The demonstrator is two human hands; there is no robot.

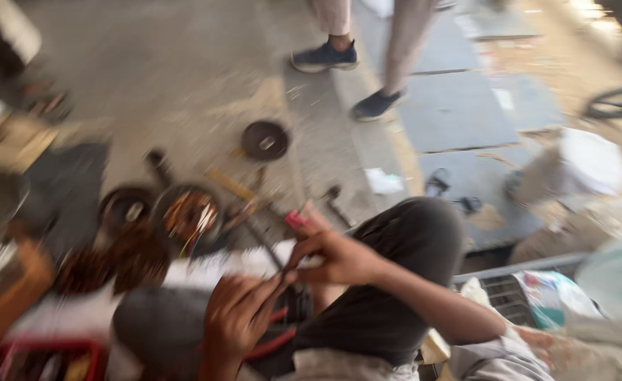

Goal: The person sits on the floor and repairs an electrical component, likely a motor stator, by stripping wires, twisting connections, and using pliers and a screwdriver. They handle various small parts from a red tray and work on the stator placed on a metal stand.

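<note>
Floor: grey concrete floor [205, 63], blurred by camera motion, with blue-grey paving slabs [459, 106] to the right.
Bystander: another person's legs in light trousers and dark blue shoes [325, 56] stand at the top, well apart from the hands.
Knee: the wearer's bent knee in dark trousers [402, 261] fills the lower middle.
Motor part: a round winding with copper wire [187, 215] lies on the floor, left of the hands; a dark disc [265, 140] lies farther off.
White sheet: a pale sheet [219, 267] lies across the lap, just under the hands.
Right hand [335, 254]: fingers pinched narrow on a thin dark rod [268, 247] — a small pink-red piece [295, 219] sits at the fingertips.
Left hand [237, 314]: curled close below, fingertips meeting the right hand's at the rod; too blurred to tell whether it grips.
Red handles [275, 339]: just beside the left hand — pliers perhaps.
</note>
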